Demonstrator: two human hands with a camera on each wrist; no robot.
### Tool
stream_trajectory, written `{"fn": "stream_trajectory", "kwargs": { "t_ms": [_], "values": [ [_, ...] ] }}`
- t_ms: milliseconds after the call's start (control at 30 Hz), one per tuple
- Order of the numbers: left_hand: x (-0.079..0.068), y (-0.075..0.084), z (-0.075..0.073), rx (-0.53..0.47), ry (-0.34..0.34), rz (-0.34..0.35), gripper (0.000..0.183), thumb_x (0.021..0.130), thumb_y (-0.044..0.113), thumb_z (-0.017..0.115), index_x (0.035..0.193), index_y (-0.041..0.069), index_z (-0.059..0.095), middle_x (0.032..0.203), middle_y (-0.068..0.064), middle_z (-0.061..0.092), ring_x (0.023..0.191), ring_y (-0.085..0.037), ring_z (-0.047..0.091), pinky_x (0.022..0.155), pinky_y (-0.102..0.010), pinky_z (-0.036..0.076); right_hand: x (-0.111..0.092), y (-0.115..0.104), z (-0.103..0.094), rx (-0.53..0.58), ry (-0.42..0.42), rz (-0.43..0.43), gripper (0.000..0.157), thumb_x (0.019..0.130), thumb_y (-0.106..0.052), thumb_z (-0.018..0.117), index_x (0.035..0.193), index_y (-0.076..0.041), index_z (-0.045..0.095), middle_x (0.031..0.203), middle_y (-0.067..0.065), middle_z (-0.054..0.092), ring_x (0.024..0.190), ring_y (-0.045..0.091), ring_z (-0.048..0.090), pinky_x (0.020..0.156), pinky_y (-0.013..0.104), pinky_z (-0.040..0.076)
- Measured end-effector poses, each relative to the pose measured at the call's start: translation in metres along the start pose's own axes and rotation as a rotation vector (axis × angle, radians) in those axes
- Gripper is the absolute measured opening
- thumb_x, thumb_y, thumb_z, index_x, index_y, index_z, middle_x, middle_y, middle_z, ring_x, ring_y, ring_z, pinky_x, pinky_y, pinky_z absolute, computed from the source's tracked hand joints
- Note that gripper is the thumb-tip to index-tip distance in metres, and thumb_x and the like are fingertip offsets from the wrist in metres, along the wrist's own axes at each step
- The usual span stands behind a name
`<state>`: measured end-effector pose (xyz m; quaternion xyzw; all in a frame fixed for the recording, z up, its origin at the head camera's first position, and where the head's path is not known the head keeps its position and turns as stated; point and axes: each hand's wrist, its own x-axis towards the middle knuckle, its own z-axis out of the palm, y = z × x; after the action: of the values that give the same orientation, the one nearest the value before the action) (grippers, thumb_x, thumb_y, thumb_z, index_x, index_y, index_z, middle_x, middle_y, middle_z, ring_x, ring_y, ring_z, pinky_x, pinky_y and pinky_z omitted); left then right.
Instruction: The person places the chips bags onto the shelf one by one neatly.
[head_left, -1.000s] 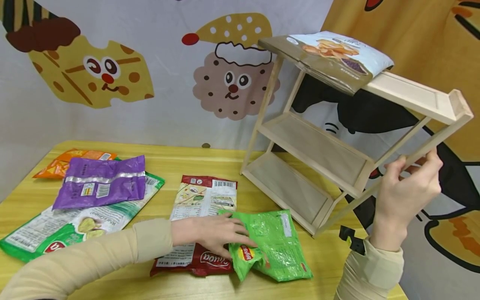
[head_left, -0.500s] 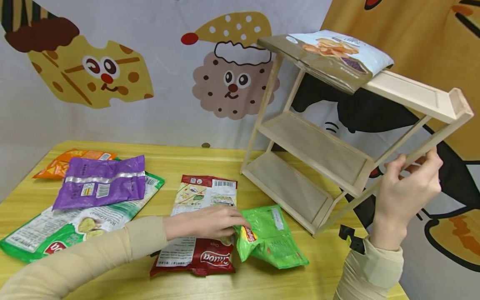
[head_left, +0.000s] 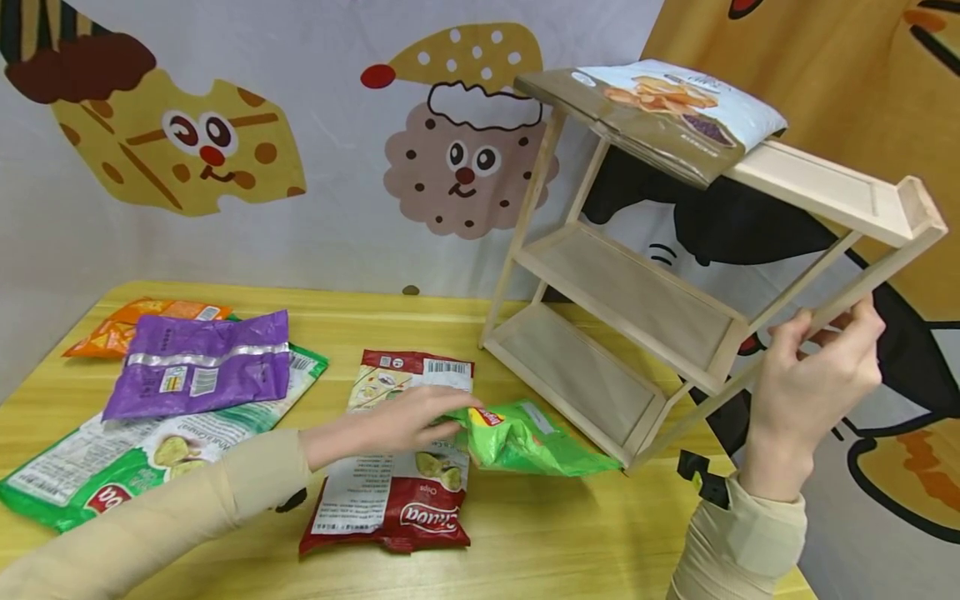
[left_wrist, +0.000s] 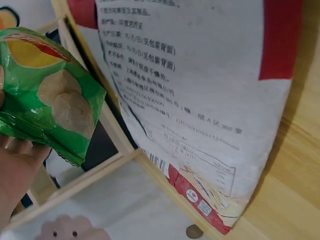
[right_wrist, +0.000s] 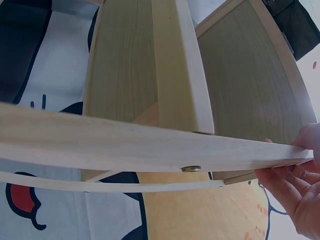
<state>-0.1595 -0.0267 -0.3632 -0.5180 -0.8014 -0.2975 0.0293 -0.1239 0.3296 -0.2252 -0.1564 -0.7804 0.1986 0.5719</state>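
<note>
My left hand (head_left: pixel 401 421) pinches one end of a green Lay's chip bag (head_left: pixel 525 442), which is lifted and tilted, its far corner close to the shelf's lower front corner. In the left wrist view the green bag (left_wrist: pixel 55 90) shows its yellow-and-red logo, with my fingers at its edge. Below my left hand lies a red-and-white chip bag (head_left: pixel 390 500), face down on the table. My right hand (head_left: pixel 821 375) grips the right upright of a three-tier wooden shelf (head_left: pixel 622 292). In the right wrist view my fingers (right_wrist: pixel 285 185) curl round that post.
A brown-and-white chip bag (head_left: pixel 675 108) lies on the shelf's top tier, overhanging its left end. At the left of the table (head_left: pixel 360 321) lie a purple packet (head_left: pixel 210 392), a green-and-white chip bag (head_left: pixel 172 454) and an orange packet (head_left: pixel 120 329), overlapping. A cartoon-printed cloth (head_left: pixel 337 233) hangs behind.
My left hand has taken hold of the green chip bag by its end and raised it off the red-and-white bag and table. The right hand and shelf stay put.
</note>
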Motion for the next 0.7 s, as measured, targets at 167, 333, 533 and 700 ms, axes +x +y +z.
{"fn": "stream_trajectory", "kwargs": {
  "t_ms": [167,333,533,700],
  "values": [
    [-0.007,-0.003,-0.012,-0.088,0.084,-0.097,0.038,0.093,0.009,0.057,0.131,0.004,0.052,0.121,-0.011,0.065,0.097,-0.017,0.065,0.087,-0.032,0.055,0.0,0.0,0.0,0.002,0.002,-0.001,0.035,0.096,-0.03,0.046,0.129,-0.021,0.052,0.112,0.018,0.064,0.079,-0.022,0.034,0.078,0.0,0.041],
    [-0.013,-0.008,-0.021,-0.228,0.174,-0.217,0.04,0.092,0.007,0.058,0.132,0.006,0.051,0.114,-0.009,0.067,0.081,-0.011,0.06,0.074,-0.023,0.052,-0.001,0.0,0.0,0.005,0.003,-0.002,0.036,0.096,-0.03,0.046,0.129,-0.021,0.051,0.112,0.019,0.064,0.08,-0.021,0.034,0.078,0.0,0.041],
    [-0.02,-0.014,-0.026,-0.413,0.255,-0.286,0.034,0.093,0.004,0.056,0.127,0.001,0.053,0.108,-0.018,0.068,0.094,-0.022,0.067,0.074,-0.022,0.056,-0.001,0.0,0.0,0.005,0.004,-0.008,0.035,0.096,-0.03,0.046,0.129,-0.021,0.052,0.112,0.019,0.064,0.08,-0.021,0.034,0.076,-0.001,0.039],
    [-0.028,-0.019,-0.032,-0.58,0.252,-0.355,0.032,0.095,0.009,0.053,0.127,0.003,0.051,0.106,-0.02,0.068,0.084,-0.009,0.063,0.073,-0.024,0.053,0.0,0.0,0.0,0.007,0.004,-0.01,0.035,0.095,-0.03,0.046,0.129,-0.02,0.052,0.11,0.019,0.065,0.079,-0.022,0.034,0.074,-0.002,0.038]
  ]
}}
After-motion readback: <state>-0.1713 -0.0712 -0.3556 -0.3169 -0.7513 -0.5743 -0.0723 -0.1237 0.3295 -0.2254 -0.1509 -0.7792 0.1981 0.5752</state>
